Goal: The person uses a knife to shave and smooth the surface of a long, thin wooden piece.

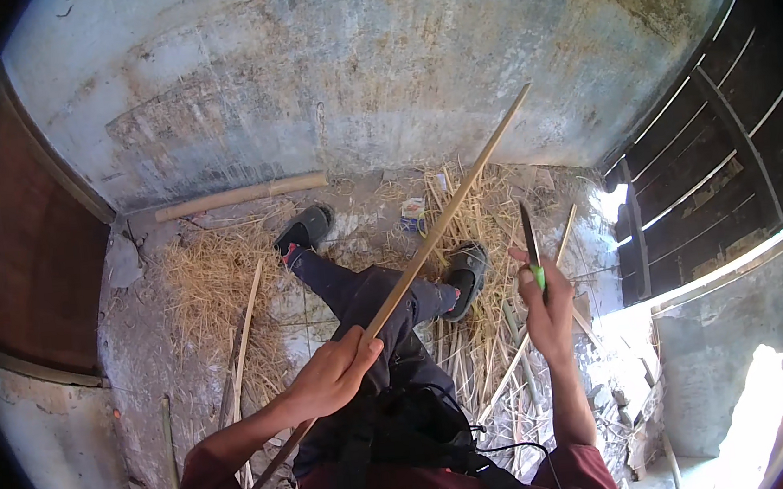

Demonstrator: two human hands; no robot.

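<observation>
Long bamboo strip (445, 212) is held slanted, running from lower left by the thigh up to upper right in front of the wall (348, 71); it passes through the left hand (333, 375), whose fingers (364, 351) are closed around it w/ thumb on top, approx. a third up its length. Knife (530, 242) w/ green handle is gripped in the right hand (546, 310), fingers shut on handle, blade pointed up, just right of the strip, not touching. Legs are stretched fwd, black sandals (469, 275) on feet. Straw (213, 283) and split bamboo pcs are scattered on the floor (132, 360); a bamboo pole (238, 196) lies at the wall's foot.
</observation>
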